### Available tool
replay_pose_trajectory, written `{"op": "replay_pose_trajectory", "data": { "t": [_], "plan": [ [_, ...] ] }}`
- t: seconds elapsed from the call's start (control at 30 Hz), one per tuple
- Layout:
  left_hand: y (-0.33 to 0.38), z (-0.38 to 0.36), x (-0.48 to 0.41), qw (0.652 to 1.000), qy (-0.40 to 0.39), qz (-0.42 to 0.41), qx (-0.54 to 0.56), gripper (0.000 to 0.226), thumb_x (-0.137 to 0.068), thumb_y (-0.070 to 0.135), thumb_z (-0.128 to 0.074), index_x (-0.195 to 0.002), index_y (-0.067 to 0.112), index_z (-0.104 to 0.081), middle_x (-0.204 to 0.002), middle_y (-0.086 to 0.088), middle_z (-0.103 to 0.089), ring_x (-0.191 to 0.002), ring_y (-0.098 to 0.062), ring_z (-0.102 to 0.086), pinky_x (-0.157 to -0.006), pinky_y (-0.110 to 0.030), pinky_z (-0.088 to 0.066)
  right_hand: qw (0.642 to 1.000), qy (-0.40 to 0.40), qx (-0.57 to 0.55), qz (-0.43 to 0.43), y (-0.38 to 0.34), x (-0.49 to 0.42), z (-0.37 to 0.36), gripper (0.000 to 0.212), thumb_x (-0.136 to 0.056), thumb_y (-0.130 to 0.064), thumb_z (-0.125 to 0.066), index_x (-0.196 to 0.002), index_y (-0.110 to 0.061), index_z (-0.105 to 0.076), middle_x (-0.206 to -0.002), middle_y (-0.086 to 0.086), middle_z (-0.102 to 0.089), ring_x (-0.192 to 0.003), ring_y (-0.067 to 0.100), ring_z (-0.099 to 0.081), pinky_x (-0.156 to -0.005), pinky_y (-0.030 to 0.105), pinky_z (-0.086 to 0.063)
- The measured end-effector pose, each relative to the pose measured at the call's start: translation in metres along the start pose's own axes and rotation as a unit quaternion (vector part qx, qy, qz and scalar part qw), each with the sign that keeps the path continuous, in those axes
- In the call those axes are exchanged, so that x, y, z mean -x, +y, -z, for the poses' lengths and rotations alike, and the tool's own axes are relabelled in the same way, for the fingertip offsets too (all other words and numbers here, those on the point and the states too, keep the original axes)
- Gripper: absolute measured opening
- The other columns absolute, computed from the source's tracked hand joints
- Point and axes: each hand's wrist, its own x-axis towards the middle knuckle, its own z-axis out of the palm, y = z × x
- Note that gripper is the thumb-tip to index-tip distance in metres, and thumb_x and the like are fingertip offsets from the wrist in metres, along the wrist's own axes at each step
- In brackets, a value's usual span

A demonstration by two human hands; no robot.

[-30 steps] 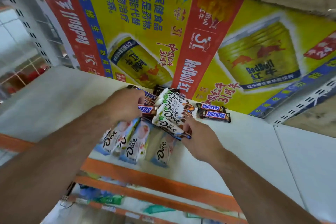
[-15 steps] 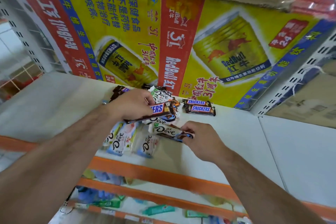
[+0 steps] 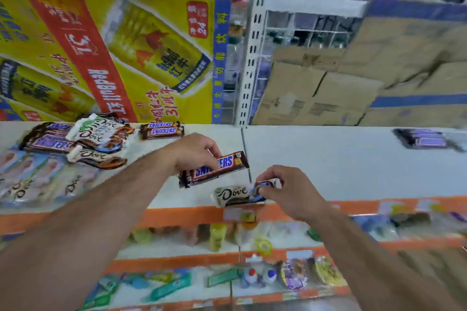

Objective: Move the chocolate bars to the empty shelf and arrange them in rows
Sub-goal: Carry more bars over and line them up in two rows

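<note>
The left hand [image 3: 195,153] grips a Snickers bar [image 3: 214,168] above the white shelf [image 3: 328,159]. Just right of it, the right hand [image 3: 290,190] pinches a Dove bar [image 3: 233,195] at the shelf's front edge. More bars [image 3: 83,139] lie far left of both hands.

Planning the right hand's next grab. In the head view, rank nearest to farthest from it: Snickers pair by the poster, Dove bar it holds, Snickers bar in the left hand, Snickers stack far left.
1. Dove bar, pinched in the right hand.
2. Snickers bar, in the left hand, just left.
3. Snickers pair, at the back by the poster.
4. Snickers stack, far left.
</note>
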Motion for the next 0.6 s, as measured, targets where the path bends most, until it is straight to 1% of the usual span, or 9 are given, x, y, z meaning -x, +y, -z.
{"op": "replay_pose_trajectory", "data": {
  "t": [0.03, 0.07, 0.17, 0.2, 0.3, 0.4, 0.5, 0.53, 0.6],
  "plan": [
    [0.018, -0.017, -0.005, 1.0, -0.008, -0.008, 0.003, 0.015, -0.07, 0.017, -0.078, -0.083, 0.025, -0.073, -0.082, 0.003, -0.074, -0.069, -0.012, -0.07, -0.058, -0.027, -0.053, 1.0, 0.015, -0.002, -0.01, 0.013, 0.012, 0.016, 0.013, -0.079, -0.016, -0.069, -0.077, -0.029, -0.069, -0.074, -0.015, -0.068, -0.056, -0.008, -0.052, -0.049, 0.009, -0.034],
    [0.037, -0.035, -0.011, 1.0, -0.02, -0.017, 0.008, 0.015, -0.07, 0.016, -0.077, -0.082, 0.024, -0.073, -0.081, 0.002, -0.074, -0.068, -0.013, -0.07, -0.058, -0.026, -0.053, 0.999, 0.029, -0.004, -0.022, 0.026, 0.024, 0.032, 0.012, -0.08, -0.017, -0.069, -0.077, -0.028, -0.07, -0.072, -0.015, -0.067, -0.054, -0.007, -0.051, -0.046, 0.01, -0.034],
    [0.09, -0.086, -0.026, 0.996, -0.07, -0.044, 0.015, 0.015, -0.071, 0.011, -0.077, -0.081, 0.021, -0.073, -0.082, -0.003, -0.073, -0.07, -0.017, -0.07, -0.064, -0.029, -0.055, 0.996, 0.07, -0.001, -0.057, 0.062, 0.06, 0.075, 0.01, -0.081, -0.016, -0.07, -0.079, -0.026, -0.07, -0.066, -0.019, -0.064, -0.052, -0.006, -0.05, -0.044, 0.012, -0.032],
    [0.107, -0.102, -0.031, 0.995, -0.089, -0.053, 0.012, 0.016, -0.071, 0.01, -0.077, -0.081, 0.021, -0.072, -0.083, -0.004, -0.073, -0.071, -0.017, -0.07, -0.063, -0.029, -0.055, 0.994, 0.085, -0.005, -0.068, 0.073, 0.071, 0.088, 0.01, -0.08, -0.015, -0.07, -0.078, -0.025, -0.071, -0.063, -0.02, -0.063, -0.052, -0.007, -0.05, -0.045, 0.012, -0.032],
    [0.153, -0.146, -0.049, 0.987, -0.137, -0.081, -0.003, 0.017, -0.072, 0.009, -0.077, -0.083, 0.02, -0.072, -0.084, -0.005, -0.073, -0.07, -0.017, -0.07, -0.059, -0.026, -0.053, 0.987, 0.122, -0.033, -0.099, 0.105, 0.1, 0.123, 0.009, -0.082, -0.015, -0.07, -0.079, -0.024, -0.071, -0.067, -0.011, -0.066, -0.048, -0.004, -0.049, -0.044, 0.011, -0.032],
    [0.193, -0.189, -0.069, 0.979, -0.17, -0.111, -0.017, 0.018, -0.07, 0.009, -0.077, -0.084, 0.019, -0.072, -0.083, -0.006, -0.073, -0.067, -0.017, -0.068, -0.061, -0.029, -0.053, 0.979, 0.156, -0.043, -0.125, 0.136, 0.122, 0.153, 0.008, -0.083, -0.015, -0.07, -0.082, -0.023, -0.07, -0.071, -0.007, -0.067, -0.047, -0.004, -0.05, -0.043, 0.01, -0.032],
    [0.23, -0.231, -0.092, 0.969, -0.208, -0.13, -0.027, 0.019, -0.069, 0.007, -0.077, -0.084, 0.018, -0.072, -0.08, -0.005, -0.072, -0.067, -0.017, -0.068, -0.062, -0.029, -0.053, 0.969, 0.18, -0.074, -0.154, 0.167, 0.139, 0.179, 0.006, -0.083, -0.011, -0.069, -0.081, -0.017, -0.069, -0.061, -0.012, -0.062, -0.041, -0.002, -0.046, -0.04, 0.011, -0.031],
    [0.242, -0.244, -0.102, 0.965, -0.219, -0.138, -0.03, 0.019, -0.07, 0.006, -0.077, -0.084, 0.017, -0.072, -0.079, -0.004, -0.072, -0.067, -0.017, -0.067, -0.062, -0.028, -0.052, 0.967, 0.185, -0.074, -0.16, 0.177, 0.143, 0.188, 0.006, -0.083, -0.01, -0.069, -0.08, -0.016, -0.069, -0.06, -0.012, -0.06, -0.041, -0.001, -0.044, -0.041, 0.012, -0.031],
    [0.268, -0.27, -0.122, 0.959, -0.236, -0.15, -0.037, 0.018, -0.07, 0.007, -0.077, -0.083, 0.018, -0.072, -0.079, -0.003, -0.072, -0.067, -0.015, -0.066, -0.057, -0.024, -0.048, 0.96, 0.201, -0.075, -0.178, 0.198, 0.146, 0.208, 0.006, -0.082, -0.01, -0.07, -0.081, -0.017, -0.069, -0.065, -0.005, -0.064, -0.045, 0.0, -0.043, -0.046, 0.019, -0.036]
  ]
}}
